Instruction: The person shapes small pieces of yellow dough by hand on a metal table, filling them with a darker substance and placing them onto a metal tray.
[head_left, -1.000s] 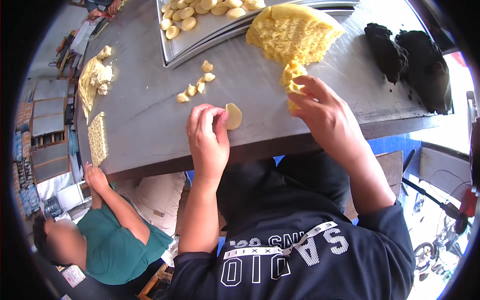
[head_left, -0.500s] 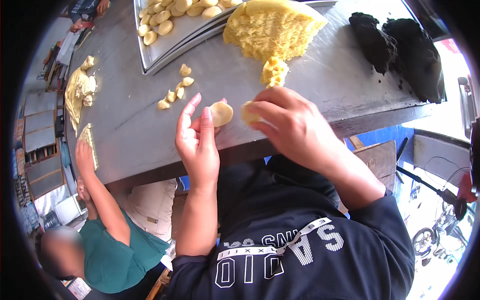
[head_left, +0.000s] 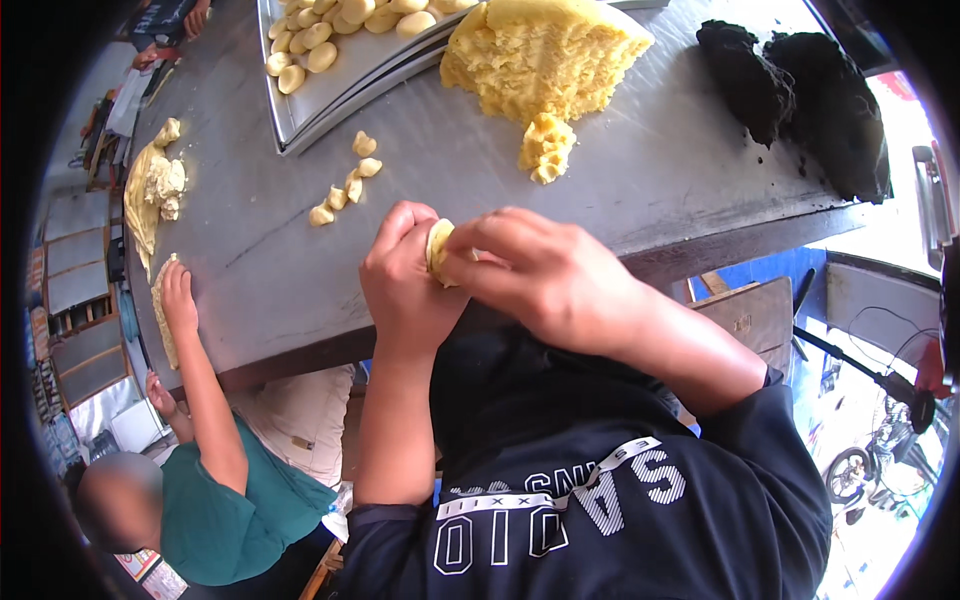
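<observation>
My left hand point(head_left: 402, 280) is curled around a flattened pale dough disc point(head_left: 437, 248), holding it above the near edge of the metal table. My right hand point(head_left: 548, 275) meets it from the right, fingertips pinched and pressing yellow filling against the disc; the fingers hide most of that filling. Beyond my hands, a soft yellow tail of filling point(head_left: 547, 150) runs down from a large yellow mound point(head_left: 545, 55). Several small pale dough pieces point(head_left: 338, 197) lie on the table ahead of my left hand.
A metal tray point(head_left: 290, 132) of round dough balls point(head_left: 322, 57) stands at the far left-centre. Black dough lumps point(head_left: 825, 115) rest at the far right. On the left, a co-worker in green point(head_left: 240, 500) handles a dough strip point(head_left: 163, 315) near a pale dough heap point(head_left: 160, 185).
My right hand has moved left with its yellow lump, bringing it onto the disc. My left fingers have curled in around the dough. The co-worker's arm has shifted upward along the strip.
</observation>
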